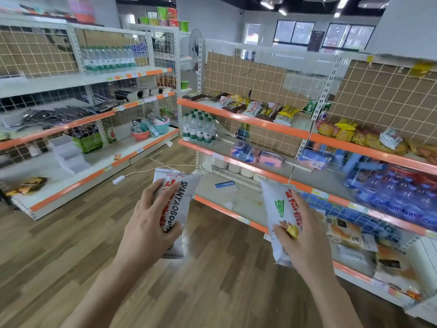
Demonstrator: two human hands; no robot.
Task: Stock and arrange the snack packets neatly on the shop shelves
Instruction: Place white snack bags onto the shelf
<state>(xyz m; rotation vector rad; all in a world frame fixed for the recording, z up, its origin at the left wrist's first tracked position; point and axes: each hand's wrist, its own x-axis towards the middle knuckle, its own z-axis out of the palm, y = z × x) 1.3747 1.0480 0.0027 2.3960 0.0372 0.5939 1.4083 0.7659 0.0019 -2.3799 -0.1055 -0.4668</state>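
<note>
Shop aisle running wide, shelves (243, 118) standing ahead with snacks (260, 107) lying jumbled on the upper tier. Left hand (151, 223) is gripping the left packet (183, 192) mid-body; right hand (305, 242) is gripping the right packet (276, 209) likewise, both hovering over the floor (212, 280). Probably light, crinkly, crushable; sealed ends looking safest to hold.

Left packet (184, 192): white, black and red lettering. Right packet (275, 201): white, red lettering, green panel. Shelf edges (243, 118): orange. Floor (212, 280): brown wood grain.
</note>
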